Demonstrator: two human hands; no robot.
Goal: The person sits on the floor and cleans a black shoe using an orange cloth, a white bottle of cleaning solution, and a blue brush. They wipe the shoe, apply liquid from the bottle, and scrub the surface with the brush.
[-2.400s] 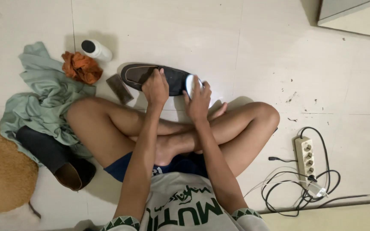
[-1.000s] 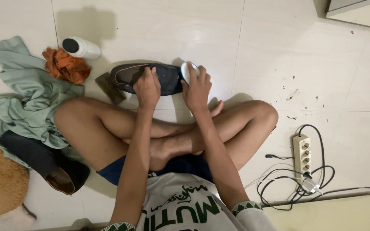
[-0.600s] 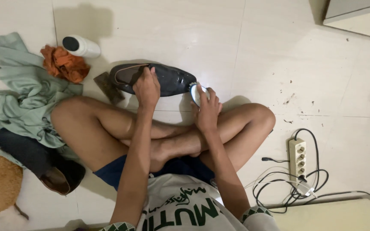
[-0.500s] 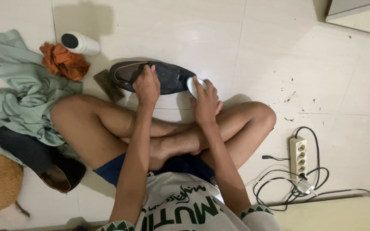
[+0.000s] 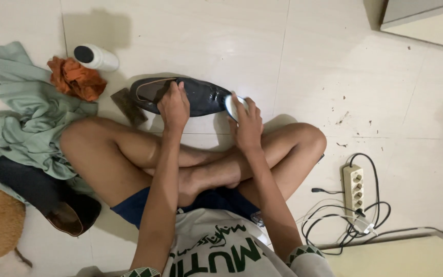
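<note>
I sit cross-legged on a pale tiled floor. A dark shiny shoe lies on its side on the floor in front of my knees. My left hand grips the shoe at its opening. My right hand is closed around a small white and blue sponge-like applicator, pressed against the toe end of the shoe.
A white bottle with a black cap and an orange rag lie at the far left. A brown brush sits beside the shoe. Green cloth and a second shoe are at my left; a power strip with cables at right.
My right hand has kept rubbing the applicator back and forth over the toe end of the shoe. My left hand has stayed on the shoe. The view shifted slightly.
</note>
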